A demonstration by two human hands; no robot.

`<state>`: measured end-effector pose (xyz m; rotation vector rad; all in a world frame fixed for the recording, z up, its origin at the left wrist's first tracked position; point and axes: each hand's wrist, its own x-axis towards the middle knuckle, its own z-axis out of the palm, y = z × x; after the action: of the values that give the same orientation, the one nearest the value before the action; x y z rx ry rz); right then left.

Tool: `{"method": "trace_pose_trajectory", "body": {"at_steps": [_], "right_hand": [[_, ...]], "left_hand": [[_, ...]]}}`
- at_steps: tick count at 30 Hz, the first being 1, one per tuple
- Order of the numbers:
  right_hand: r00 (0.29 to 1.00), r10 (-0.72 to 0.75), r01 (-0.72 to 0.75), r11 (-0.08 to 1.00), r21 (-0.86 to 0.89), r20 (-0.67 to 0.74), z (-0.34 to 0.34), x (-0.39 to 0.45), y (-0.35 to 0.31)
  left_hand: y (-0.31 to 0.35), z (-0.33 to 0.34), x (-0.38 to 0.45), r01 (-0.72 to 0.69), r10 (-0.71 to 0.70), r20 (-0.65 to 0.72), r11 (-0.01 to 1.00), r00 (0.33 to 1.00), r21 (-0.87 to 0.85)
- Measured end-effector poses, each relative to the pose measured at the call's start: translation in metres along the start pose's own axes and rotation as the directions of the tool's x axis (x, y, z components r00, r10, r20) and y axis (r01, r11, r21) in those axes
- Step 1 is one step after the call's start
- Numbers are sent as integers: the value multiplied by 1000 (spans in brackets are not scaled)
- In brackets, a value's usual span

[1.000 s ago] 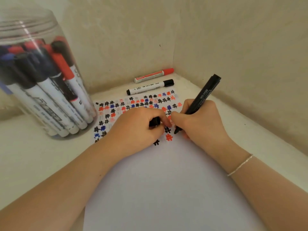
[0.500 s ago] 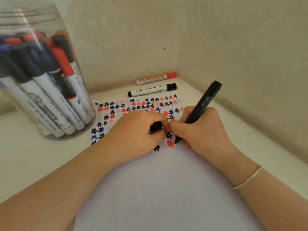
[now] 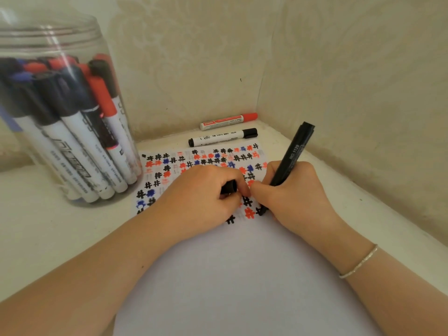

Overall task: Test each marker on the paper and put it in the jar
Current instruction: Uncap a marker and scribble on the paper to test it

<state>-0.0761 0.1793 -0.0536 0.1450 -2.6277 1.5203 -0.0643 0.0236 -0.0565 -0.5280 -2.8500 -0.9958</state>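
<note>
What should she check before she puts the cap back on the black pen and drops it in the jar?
1. Test mark made: black marker, held by the right hand, has its tip on the paper at a fresh black mark: ok.
2. Cap ready: left hand holds the black cap: ok.
3. Cap on marker: not ok.
4. Jar open at the top: cannot tell.
5. Room in the jar: it looks packed with markers: cannot tell.
</note>
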Motion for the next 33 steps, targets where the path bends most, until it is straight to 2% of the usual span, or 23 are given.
{"method": "trace_pose_trajectory", "body": {"at_steps": [4, 10, 13, 15, 17, 20, 21, 22, 27, 33], "right_hand": [[998, 36, -34, 999, 42, -52, -2, 1, 0], [999, -22, 21, 1000, -7, -41, 1, 1, 3], [997, 17, -1, 980, 199, -79, -5, 3, 3], [994, 48, -5, 922, 387, -102, -9, 5, 4], [996, 52, -6, 822, 569, -65, -13, 5, 3], [996, 54, -91, 538, 838, 74, -22, 6, 3], [992, 60, -126, 467, 875, 111, -24, 6, 3], [989, 58, -147, 444, 884, 136, -26, 6, 2], [991, -51, -60, 642, 765, 120, -21, 2, 1], [992, -80, -6, 744, 668, 97, -18, 2, 4]], "left_hand": [[0, 0, 0, 6, -5, 12, 1000, 1000, -4], [0, 1, 0, -4, 4, -3, 1000, 1000, 11], [-1, 1, 0, -5, 5, 6, 1000, 1000, 10], [-2, 0, 0, -8, 8, 15, 1000, 1000, 2], [-1, 0, 0, -7, 7, 23, 1000, 1000, 2], [-1, 0, 0, -8, 7, 29, 1000, 1000, 19], [-1, 0, 1, -10, 9, 31, 1000, 999, 22], [-2, 1, 1, -12, 11, 32, 1000, 999, 25], [-2, 2, 2, -24, 22, 29, 998, 999, 59], [-3, 2, 2, -44, 41, 33, 995, 999, 85]]}}
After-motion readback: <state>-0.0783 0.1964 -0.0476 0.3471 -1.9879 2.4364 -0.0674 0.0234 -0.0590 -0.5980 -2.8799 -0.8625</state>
